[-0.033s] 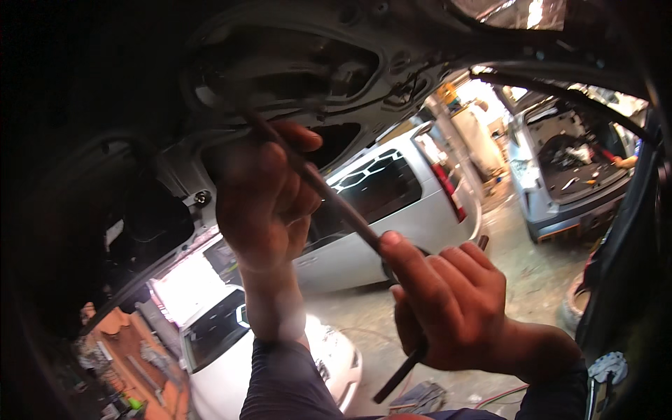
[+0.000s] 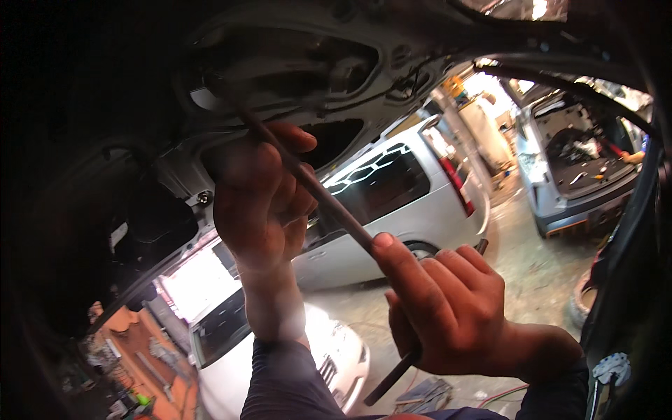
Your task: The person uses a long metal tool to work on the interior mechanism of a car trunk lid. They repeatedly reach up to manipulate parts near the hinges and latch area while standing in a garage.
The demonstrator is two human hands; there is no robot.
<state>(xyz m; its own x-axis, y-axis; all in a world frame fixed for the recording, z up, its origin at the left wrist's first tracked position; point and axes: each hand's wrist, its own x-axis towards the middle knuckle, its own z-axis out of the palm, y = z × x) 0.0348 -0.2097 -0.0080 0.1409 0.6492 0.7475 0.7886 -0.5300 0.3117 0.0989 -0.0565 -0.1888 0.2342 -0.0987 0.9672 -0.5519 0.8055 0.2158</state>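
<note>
A long dark metal rod with a T-shaped handle (image 2: 336,210) slants from lower right up to the underside of a raised vehicle panel (image 2: 280,101). My left hand (image 2: 259,203) is closed around the rod's upper part, its thumb and fingers curled and partly blurred. Lower down, my right hand (image 2: 455,304) grips the handle, whose dark bar sticks out on both sides of the fist. The right index finger lies stretched along the shaft. Shadow near the panel's openings hides the rod's far tip, so I cannot tell whether it touches the metal.
A silver vehicle (image 2: 378,203) stands behind my hands, a white car (image 2: 294,357) below left. At right is another vehicle with an open rear (image 2: 581,154), a person's hand (image 2: 633,157) beside it. Gloves (image 2: 611,367) hang lower right; a dark strut (image 2: 574,91) crosses upper right.
The background has shifted slightly right in the view. The rod's handle end and my right hand sit a little further left; both grips are the same.
</note>
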